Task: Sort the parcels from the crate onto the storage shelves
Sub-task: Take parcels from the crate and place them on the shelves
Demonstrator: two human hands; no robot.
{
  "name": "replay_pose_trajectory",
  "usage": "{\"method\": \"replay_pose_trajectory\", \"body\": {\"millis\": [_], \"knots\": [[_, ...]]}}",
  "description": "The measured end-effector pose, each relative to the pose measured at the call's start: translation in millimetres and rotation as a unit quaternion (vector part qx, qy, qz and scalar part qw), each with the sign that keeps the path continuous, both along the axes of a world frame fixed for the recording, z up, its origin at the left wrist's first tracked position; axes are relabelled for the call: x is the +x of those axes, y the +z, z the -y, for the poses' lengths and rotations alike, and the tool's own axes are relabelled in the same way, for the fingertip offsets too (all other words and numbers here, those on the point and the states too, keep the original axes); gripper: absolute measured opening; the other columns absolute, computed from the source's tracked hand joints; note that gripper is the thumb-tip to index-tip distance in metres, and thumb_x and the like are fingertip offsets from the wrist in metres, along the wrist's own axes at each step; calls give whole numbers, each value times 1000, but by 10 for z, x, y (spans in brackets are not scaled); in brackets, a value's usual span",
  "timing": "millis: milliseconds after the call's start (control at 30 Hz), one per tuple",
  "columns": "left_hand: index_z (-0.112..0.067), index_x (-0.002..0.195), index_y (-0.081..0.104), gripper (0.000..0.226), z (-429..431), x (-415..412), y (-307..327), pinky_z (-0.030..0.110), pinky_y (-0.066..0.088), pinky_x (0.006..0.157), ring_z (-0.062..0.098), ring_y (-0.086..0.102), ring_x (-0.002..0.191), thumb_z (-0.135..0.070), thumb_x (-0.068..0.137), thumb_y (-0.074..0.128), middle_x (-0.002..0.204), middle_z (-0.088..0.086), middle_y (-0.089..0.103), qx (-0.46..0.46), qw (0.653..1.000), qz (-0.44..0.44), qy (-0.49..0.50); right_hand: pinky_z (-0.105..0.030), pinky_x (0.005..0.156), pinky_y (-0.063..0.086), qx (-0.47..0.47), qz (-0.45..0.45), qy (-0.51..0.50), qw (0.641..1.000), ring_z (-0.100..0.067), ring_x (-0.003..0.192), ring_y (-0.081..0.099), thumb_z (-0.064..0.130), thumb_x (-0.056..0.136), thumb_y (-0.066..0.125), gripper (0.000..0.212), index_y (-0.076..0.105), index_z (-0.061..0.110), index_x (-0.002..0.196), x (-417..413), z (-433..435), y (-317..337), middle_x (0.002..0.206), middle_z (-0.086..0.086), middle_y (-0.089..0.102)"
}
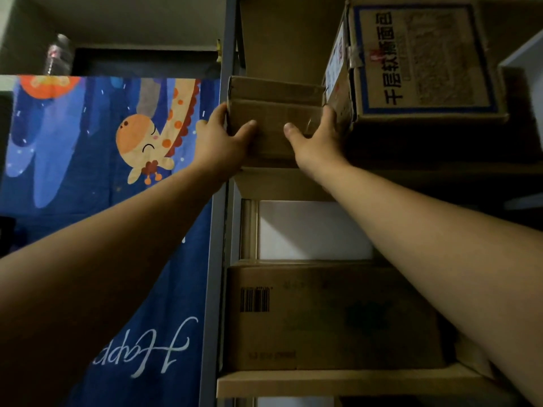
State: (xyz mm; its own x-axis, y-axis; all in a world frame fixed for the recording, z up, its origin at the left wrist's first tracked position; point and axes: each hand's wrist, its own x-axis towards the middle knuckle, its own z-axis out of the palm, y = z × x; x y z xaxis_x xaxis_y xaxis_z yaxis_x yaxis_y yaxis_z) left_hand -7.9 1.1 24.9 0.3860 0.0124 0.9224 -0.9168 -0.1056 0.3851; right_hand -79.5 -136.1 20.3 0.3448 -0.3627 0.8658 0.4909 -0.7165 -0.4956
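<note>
A small plain brown cardboard parcel (273, 113) rests on the upper shelf board (276, 183), at its left end against the blue-grey upright (227, 48). My left hand (220, 142) grips the parcel's left side, thumb on the front face. My right hand (317, 142) grips its right side, squeezed between the parcel and a larger printed carton (417, 60). Both arms reach up from below. The crate is out of sight.
The printed carton with blue border stands right of the parcel on the same shelf. Below, a wide brown box with a barcode (332, 318) sits on the lower shelf board (338, 383), a white box (314, 230) behind it. A blue cartoon curtain (97, 142) hangs left; a plastic bottle (58, 54) above it.
</note>
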Motion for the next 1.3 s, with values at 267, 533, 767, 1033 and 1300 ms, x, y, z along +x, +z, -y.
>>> {"method": "replay_pose_trajectory", "body": {"millis": [267,533,767,1033,1300], "knots": [[-17,125,39,46,-86,-316,-253,22,46,67,11,55,93,-50,93,45,105,-4,50,-36,998,-42,-34,-41,115,20,59,11,43,997,-27,145,15,55,90,50,86,7,15,152,-204,-106,-161,159,-5,12],[-19,130,45,46,-207,-567,-504,32,48,82,17,56,103,-49,95,42,115,2,55,32,987,-130,-84,-34,98,42,100,-33,117,988,-21,123,48,41,95,50,59,31,16,145,-498,-104,-496,136,-5,49],[-26,136,42,46,-257,-949,-868,22,42,70,6,52,91,-27,92,55,104,-10,52,55,979,-170,-99,-29,83,42,59,-85,131,986,-16,112,52,30,94,55,48,37,17,137,-730,41,-796,128,0,53],[-29,128,47,49,-220,-1417,-1313,18,47,74,2,59,98,-7,86,61,109,-14,60,6,979,-160,-124,-13,82,37,11,-106,171,980,-11,118,47,18,93,57,53,30,20,139,-1079,95,-1177,133,2,49],[-28,138,40,61,-417,-1585,-1915,8,51,66,5,58,107,0,87,56,120,-9,58,2,974,-165,-152,2,67,33,6,-100,159,982,6,102,39,16,93,58,59,26,24,142,-1364,-52,-1782,126,10,47]]}}
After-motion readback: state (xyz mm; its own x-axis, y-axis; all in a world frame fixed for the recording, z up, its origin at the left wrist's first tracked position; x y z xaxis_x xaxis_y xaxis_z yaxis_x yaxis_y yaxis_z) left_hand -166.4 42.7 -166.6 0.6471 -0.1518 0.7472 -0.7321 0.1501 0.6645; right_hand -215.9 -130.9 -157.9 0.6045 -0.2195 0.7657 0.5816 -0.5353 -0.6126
